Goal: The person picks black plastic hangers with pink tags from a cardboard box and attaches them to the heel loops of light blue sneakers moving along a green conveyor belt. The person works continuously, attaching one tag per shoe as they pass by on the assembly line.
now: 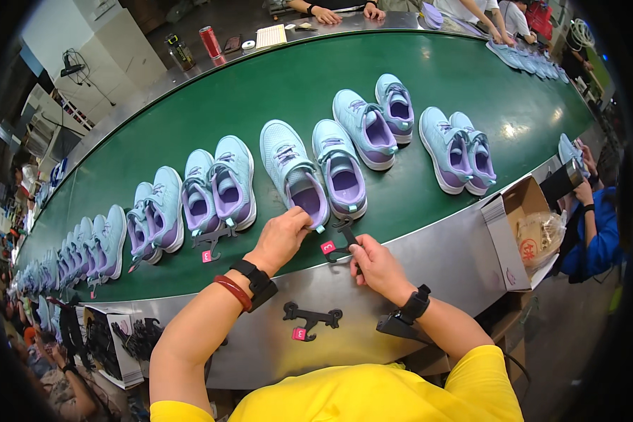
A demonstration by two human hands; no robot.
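Observation:
My left hand [278, 243] pinches the heel collar of a light blue and lilac sneaker [283, 151] on the green belt. Its mate [335, 144] stands close on the right, toe pointing away from me. In the fingers of my right hand [380, 266] is a black plastic shoe hanger [344, 226] with a pink tag, its upper end near the mate's heel. A second black hanger [311, 313] lies loose on the metal edge nearer my body. Left of my left hand, a third hanger [218, 234] sits at the heels of the neighbouring pair [231, 172].
A long row of paired sneakers [105, 243] runs left along the green belt [260, 77]; more pairs [457, 148] stand at right. An open carton [510, 232] holding a plastic bag is by the right edge. Co-workers' hands [325, 14] rest across the belt. Black hangers [141, 337] fill a lower-left box.

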